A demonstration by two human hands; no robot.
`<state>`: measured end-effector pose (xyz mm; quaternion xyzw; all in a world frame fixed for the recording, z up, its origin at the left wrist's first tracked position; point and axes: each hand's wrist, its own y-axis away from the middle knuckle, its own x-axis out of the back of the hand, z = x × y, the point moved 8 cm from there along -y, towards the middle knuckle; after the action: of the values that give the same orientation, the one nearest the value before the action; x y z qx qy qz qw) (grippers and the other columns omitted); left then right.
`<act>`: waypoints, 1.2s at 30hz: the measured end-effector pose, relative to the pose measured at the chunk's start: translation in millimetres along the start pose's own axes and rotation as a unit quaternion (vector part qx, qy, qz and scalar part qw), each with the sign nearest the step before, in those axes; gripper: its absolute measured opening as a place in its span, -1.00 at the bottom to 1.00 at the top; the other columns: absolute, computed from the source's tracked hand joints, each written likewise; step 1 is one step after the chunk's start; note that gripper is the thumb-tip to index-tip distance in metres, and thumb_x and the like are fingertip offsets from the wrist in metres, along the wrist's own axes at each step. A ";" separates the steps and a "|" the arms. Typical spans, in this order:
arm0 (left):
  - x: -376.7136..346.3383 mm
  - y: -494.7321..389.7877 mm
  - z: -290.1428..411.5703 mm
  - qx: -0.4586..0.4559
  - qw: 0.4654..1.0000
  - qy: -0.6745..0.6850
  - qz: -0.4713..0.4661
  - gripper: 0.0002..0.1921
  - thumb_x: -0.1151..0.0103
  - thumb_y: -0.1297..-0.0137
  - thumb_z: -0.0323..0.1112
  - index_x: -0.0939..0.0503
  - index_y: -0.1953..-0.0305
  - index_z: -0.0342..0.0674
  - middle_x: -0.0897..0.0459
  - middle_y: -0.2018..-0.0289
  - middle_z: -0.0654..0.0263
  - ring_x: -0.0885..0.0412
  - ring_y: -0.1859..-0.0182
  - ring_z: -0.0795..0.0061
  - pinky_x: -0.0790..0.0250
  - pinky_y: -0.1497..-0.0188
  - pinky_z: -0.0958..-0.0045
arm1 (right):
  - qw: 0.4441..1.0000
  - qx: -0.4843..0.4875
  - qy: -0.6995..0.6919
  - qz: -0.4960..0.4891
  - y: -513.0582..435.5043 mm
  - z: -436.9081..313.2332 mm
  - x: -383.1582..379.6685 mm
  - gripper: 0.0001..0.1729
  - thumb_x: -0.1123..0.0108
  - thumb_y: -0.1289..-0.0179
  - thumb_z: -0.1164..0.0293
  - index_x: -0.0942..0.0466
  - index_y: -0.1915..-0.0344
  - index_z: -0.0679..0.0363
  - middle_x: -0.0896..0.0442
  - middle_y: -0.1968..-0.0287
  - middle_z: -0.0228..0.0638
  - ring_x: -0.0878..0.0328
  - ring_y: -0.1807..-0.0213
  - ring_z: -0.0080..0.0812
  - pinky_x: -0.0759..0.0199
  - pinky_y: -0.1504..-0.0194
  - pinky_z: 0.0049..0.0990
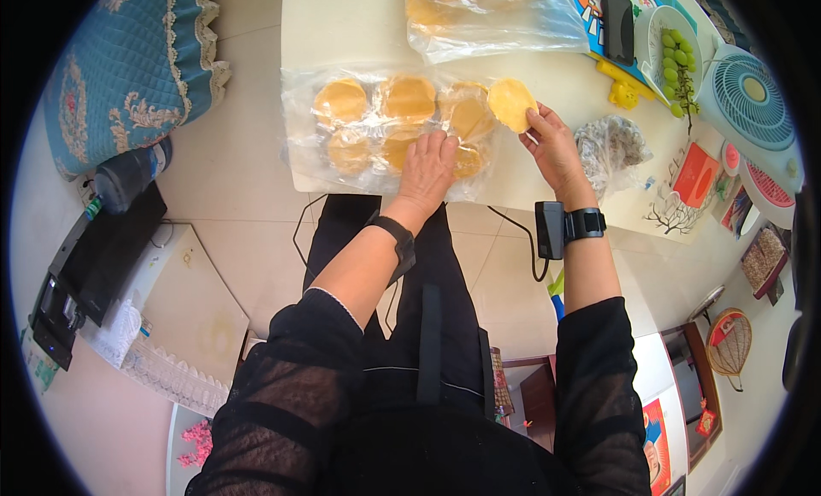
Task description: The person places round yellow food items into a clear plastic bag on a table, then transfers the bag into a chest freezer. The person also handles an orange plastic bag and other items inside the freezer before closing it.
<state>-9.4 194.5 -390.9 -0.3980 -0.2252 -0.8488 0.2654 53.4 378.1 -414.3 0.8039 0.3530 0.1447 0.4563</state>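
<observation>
My right hand (553, 143) pinches a thin, round, yellow dough-like wrapper (512, 105) by its lower right edge, raised near the right end of a clear plastic sheet or bag (298, 140). Several similar yellow rounds, such as one at the upper left (340, 101), lie in two rows under or inside the wrinkled plastic. My left hand (431, 162) rests on the plastic over the lower row, between a partly covered round and the lower right round (467, 162). Its fingertips point down, and I cannot see whether they pinch the plastic. Both wrists wear black straps.
A second plastic bag with yellow contents (494, 21) lies farther back on the white table (346, 21). To the right are a black phone (617, 24), a basket (654, 44) with green grapes (677, 63), a fan (750, 98) and a tied-looking plastic bag (612, 146). A black cable (535, 265) hangs from the right wrist device.
</observation>
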 end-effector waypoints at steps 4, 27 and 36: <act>-2.4 2.7 -5.3 0.028 0.995 0.090 -0.027 -0.44 -0.39 0.18 -0.47 -0.34 0.08 -0.18 -0.40 0.10 0.21 -0.44 0.07 0.16 -0.33 0.07 0.27 | 0.999 -0.026 0.012 -0.030 23.6 21.1 1.5 -0.67 -0.13 -0.32 0.35 -0.41 -0.06 0.13 -0.56 0.11 -0.48 -0.49 0.11 -0.63 -0.38 0.07 -0.60; 115.5 -60.1 -16.4 0.176 0.930 0.322 -0.012 -0.67 -0.33 -0.11 -0.32 -0.51 0.10 -0.21 -0.59 0.32 0.35 -0.54 0.21 0.51 -0.40 0.14 0.49 | 0.988 -0.018 -0.094 -0.123 70.6 3.5 -47.9 -0.53 -0.09 -0.35 0.31 -0.30 -0.20 0.19 -0.53 -0.04 -0.33 -0.47 -0.07 -0.51 -0.45 -0.03 -0.46; 152.9 -148.5 -13.0 0.103 0.976 0.119 0.149 -0.86 -0.25 -0.13 -0.32 -0.57 0.32 -0.22 -0.58 0.41 0.29 -0.54 0.31 0.41 -0.40 0.23 0.42 | 0.994 0.103 -0.023 0.022 49.7 -64.0 -57.8 -0.56 -0.02 -0.39 0.29 -0.30 -0.16 0.30 -0.50 -0.03 -0.25 -0.54 -0.02 -0.39 -0.56 0.03 -0.37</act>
<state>-193.1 257.8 -302.2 -0.2938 -0.2162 -0.8131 0.4536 -1.5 361.4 -332.9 0.8572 0.3380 0.0991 0.3757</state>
